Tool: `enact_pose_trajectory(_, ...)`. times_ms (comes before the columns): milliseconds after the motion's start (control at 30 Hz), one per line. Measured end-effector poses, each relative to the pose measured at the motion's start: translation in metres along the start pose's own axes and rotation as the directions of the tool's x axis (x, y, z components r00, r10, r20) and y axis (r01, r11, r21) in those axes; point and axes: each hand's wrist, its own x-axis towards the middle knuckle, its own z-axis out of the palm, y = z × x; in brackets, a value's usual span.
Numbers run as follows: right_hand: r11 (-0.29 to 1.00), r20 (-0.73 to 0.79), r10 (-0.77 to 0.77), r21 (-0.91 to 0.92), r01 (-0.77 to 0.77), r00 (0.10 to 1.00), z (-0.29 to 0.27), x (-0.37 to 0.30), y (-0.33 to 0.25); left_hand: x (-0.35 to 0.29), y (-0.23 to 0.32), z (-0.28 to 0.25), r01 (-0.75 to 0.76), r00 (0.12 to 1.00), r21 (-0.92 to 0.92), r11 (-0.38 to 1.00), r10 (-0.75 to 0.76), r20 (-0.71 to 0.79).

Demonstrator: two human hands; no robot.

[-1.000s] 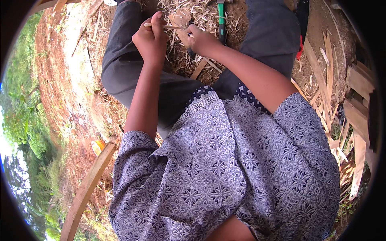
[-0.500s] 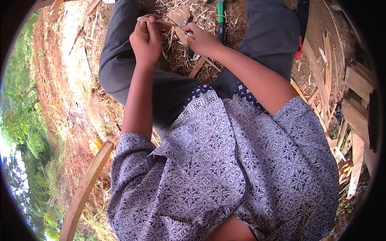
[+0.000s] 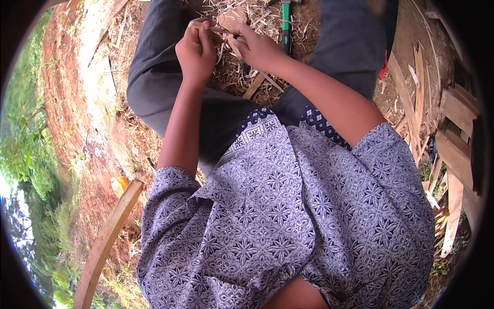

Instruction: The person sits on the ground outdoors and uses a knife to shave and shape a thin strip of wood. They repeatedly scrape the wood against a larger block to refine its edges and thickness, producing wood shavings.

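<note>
My left hand (image 3: 196,51) is closed around a slim pale piece of wood (image 3: 218,30), its thumb lying along the top. My right hand (image 3: 260,49) grips a small knife (image 3: 236,36) by its dark handle, most of which the fingers hide. The thin blade lies against the wood between the two hands; the exact contact is too small to make out. Both hands are held between my bent knees, above ground strewn with shavings.
A tool with a green and black handle (image 3: 286,26) lies beyond my right hand. Wood shavings (image 3: 303,30) cover the soil. Split wooden slats (image 3: 419,87) and stacked boards (image 3: 455,154) stand at the right. A curved timber (image 3: 110,239) rises at the lower left.
My left hand has shifted a little to the right and nearer to me with the wood. The hands are closer together, and my right hand has moved slightly right.
</note>
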Motion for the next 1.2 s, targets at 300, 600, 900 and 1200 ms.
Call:
enact_pose_trajectory(300, 0.983, -0.031, -0.11, 0.145, 0.113, 0.994, -0.015, -0.007, -0.021, -0.001, 0.001, 0.0, -0.029, 0.999, 0.025, 0.999, 0.03, -0.041)
enact_pose_trajectory(600, 0.982, -0.034, -0.09, 0.165, 0.094, 0.995, -0.011, -0.01, -0.019, -0.001, -0.007, 0.002, 0.026, 0.997, -0.089, 0.996, -0.032, -0.074)
enact_pose_trajectory(900, 0.998, 0.04, -0.009, 0.064, 0.006, 0.999, -0.008, 0.001, -0.01, -0.001, -0.014, 0.007, 0.035, 0.991, -0.146, 0.989, -0.054, -0.122)
enact_pose_trajectory(1200, 1.0, 0.055, 0.023, 0.009, -0.024, 0.998, 0.003, 0.01, 0.016, -0.001, -0.016, 0.007, 0.036, 0.992, -0.172, 0.984, -0.056, -0.115)
